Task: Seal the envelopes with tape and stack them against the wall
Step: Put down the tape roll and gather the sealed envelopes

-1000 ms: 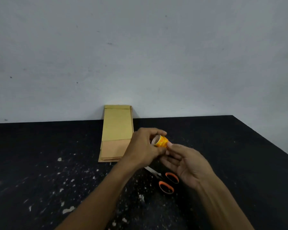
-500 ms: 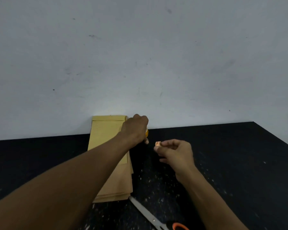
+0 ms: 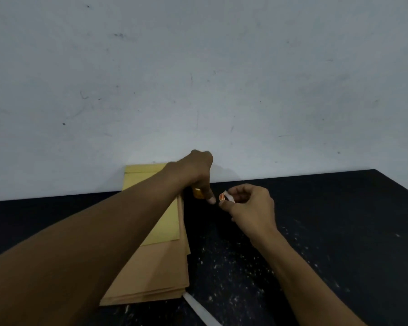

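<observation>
My left hand [image 3: 197, 171] is out over the far end of the envelopes [image 3: 161, 267], fingers curled down round the yellow tape roll [image 3: 197, 193]. Only a bit of the roll shows under the knuckles, so the grip is closed on it, w/ 1 fingertip poking out to the right.

My right hand [image 3: 251, 204] sits just beside it, a small gap between the 2. Thumb and forefinger pinch the tape end [image 3: 224, 197], a small white and orange bit; the other fingers are curled in. Can't see a clear strip running back to the roll.

The envelopes lie in a stack on the black desk [image 3: 327, 231], far end up against the wall [image 3: 198, 78]. Top 1 is lighter yellow w/ its flap at the wall end; browner ones stick out below it toward me. My left forearm crosses over the stack.

A pale scissors blade [image 3: 199, 310] pokes out at the stack's near right corner, handles out of view. White specks dot the desk.
</observation>
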The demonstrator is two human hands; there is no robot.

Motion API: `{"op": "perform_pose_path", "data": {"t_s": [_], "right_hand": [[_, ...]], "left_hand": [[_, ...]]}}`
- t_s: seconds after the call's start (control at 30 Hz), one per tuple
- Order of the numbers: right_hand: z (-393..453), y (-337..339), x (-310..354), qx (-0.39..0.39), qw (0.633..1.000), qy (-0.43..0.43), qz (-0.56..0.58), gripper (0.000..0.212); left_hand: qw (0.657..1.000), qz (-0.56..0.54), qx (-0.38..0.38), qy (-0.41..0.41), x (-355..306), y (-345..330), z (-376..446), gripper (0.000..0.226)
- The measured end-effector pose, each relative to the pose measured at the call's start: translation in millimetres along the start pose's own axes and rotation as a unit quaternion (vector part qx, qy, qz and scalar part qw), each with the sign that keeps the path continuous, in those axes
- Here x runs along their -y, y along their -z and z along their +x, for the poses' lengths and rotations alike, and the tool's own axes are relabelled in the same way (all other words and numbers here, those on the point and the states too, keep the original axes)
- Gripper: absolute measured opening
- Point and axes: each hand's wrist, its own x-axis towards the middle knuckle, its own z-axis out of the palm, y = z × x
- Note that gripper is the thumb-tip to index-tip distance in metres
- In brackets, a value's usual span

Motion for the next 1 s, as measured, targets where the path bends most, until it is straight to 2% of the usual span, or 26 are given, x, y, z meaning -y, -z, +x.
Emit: {"op": "perform_pose_path", "data": {"t_s": [0.1,0.2,0.27,0.4,0.6,0.83,0.9,1.0], "right_hand": [[6,-5,5,0.002,0.999,0.035,-0.031,0.02],[16,-18,14,0.011,0.996,0.068,-0.061,0.034],[24,-30,21,0.016,0.993,0.091,-0.077,0.042],[36,-45,28,0.023,0.985,0.127,-0.117,0.045],[39,-49,22,0.037,0.98,0.13,-0.148,0.046],[27,-37,28,0.051,0.972,0.144,-0.177,0.073],[16,-26,31,0.044,0.971,0.14,-0.19,0.066],[-13,-3,40,0.098,0.965,0.106,-0.218,0.034]], "left_hand": [[0.992,-0.106,-0.065,-0.027,11,24,-11,0.088],[0.955,-0.253,-0.15,-0.033,32,41,-29,0.072],[0.934,-0.306,-0.179,-0.036,47,41,-40,0.063],[0.909,-0.359,-0.207,-0.04,67,27,-56,0.049],[0.884,-0.392,-0.252,-0.039,83,7,-64,0.036],[0.869,-0.41,-0.274,-0.043,84,-2,-71,0.031],[0.867,-0.409,-0.281,-0.042,84,-5,-77,0.03],[0.867,-0.408,-0.284,-0.041,82,-9,-86,0.028]]}}
